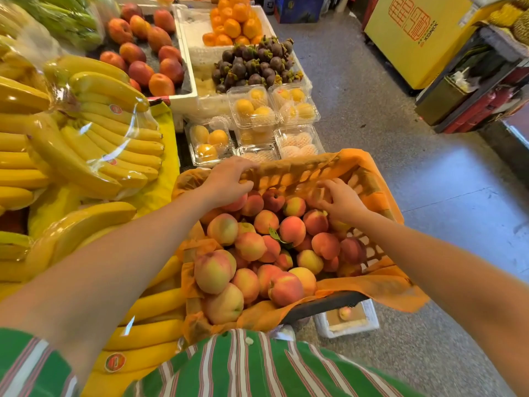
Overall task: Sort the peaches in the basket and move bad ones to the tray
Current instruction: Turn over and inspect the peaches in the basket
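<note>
Sorting, current step: picking over the far row.

- Basket (369,253) (orange paper lining, heaped with peaches (257,247)): directly in front of you, beside the bananas (94,156).
- Your left hand (226,181): fingers curled over the basket's far rim, apparently steadying it.
- Your right hand (342,200): fingers closed round one peach (316,196) at the far right corner, not yet lifted clear.
- Tray (347,325): probably the white box on the floor below the basket, a single fruit inside.

Next move calls for turning the held fruit to check for bruises, then lowering it past the near rim if bad.
</note>
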The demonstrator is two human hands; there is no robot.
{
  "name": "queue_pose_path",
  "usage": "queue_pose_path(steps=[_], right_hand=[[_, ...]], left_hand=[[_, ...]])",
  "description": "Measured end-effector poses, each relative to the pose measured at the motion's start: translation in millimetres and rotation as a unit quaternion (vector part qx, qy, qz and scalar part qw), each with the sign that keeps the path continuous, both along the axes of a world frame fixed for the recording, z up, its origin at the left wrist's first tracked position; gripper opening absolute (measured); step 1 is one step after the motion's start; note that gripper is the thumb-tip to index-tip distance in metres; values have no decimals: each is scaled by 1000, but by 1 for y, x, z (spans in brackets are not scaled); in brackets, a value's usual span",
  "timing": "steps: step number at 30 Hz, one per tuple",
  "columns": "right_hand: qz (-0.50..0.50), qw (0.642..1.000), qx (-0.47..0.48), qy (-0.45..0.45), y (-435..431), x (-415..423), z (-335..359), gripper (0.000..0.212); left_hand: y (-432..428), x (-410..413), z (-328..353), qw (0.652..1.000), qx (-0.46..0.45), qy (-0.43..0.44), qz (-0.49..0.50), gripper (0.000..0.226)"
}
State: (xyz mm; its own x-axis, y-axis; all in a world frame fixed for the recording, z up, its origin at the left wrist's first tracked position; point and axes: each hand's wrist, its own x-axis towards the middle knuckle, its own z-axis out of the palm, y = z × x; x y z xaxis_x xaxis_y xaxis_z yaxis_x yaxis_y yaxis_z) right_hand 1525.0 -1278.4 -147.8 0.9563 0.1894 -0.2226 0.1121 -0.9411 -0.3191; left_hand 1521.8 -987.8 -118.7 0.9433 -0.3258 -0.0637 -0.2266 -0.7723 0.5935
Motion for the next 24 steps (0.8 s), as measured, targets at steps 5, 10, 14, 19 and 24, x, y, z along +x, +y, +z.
queue_pose_path(steps=[5, 10, 14, 19, 24], right_hand=[[65, 992, 108, -8, 30, -14, 23, 27], [153, 961, 188, 136, 76, -46, 46, 30], [207, 953, 104, 197, 101, -69, 37, 47], [229, 959, 30, 166, 120, -83, 24, 67], [226, 969, 0, 97, 129, -87, 10, 66]], left_hand=[[13, -15, 11, 1000, -10, -14, 4, 31], [27, -55, 33, 1000, -18, 15, 1, 14], [43, -93, 38, 990, 29, 124, -65, 39], [51, -127, 41, 975, 156, 118, -106, 62], [56, -146, 30, 967, 217, 113, -68, 76]])
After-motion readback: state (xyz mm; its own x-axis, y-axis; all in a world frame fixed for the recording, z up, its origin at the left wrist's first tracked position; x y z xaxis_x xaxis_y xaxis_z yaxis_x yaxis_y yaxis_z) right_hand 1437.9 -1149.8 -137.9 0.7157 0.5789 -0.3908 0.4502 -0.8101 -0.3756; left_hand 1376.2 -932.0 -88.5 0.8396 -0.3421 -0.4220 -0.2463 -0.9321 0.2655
